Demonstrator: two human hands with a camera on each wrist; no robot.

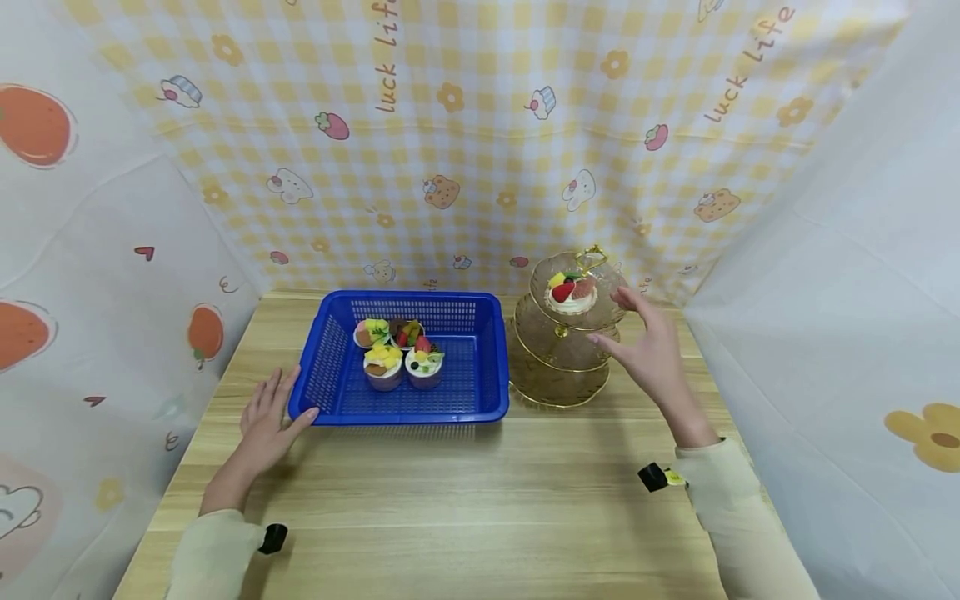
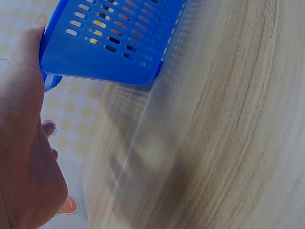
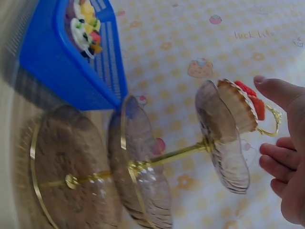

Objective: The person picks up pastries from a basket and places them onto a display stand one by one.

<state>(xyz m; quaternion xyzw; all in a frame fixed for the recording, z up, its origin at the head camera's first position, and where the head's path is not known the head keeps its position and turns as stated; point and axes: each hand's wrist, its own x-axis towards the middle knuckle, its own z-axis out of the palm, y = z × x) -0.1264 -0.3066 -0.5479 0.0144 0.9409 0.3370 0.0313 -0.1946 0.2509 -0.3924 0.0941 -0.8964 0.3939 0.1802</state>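
My left hand (image 1: 266,425) rests at the near left corner of a blue plastic basket (image 1: 405,418), thumb at the rim and the other fingers loosely extended along its left side. In the basket stand several fruit-topped cupcakes (image 1: 384,377), grouped left of its middle. To the right is a three-tier stand (image 1: 551,387) of brownish clear plates with gold edges. A fruit tart (image 1: 573,297) sits on its top plate. My right hand (image 1: 651,346) is beside that plate, thumb and fingers spread apart with nothing between them; in the right wrist view its thumb points toward the tart (image 3: 240,107).
The wood-grain table (image 1: 450,508) carries the basket and stand near its back edge. A yellow checked cloth (image 1: 480,167) hangs close behind them. White printed cloths hang at the left (image 1: 112,250) and right (image 1: 840,275). The stand's gold ring handle (image 1: 592,257) rises above the tart.
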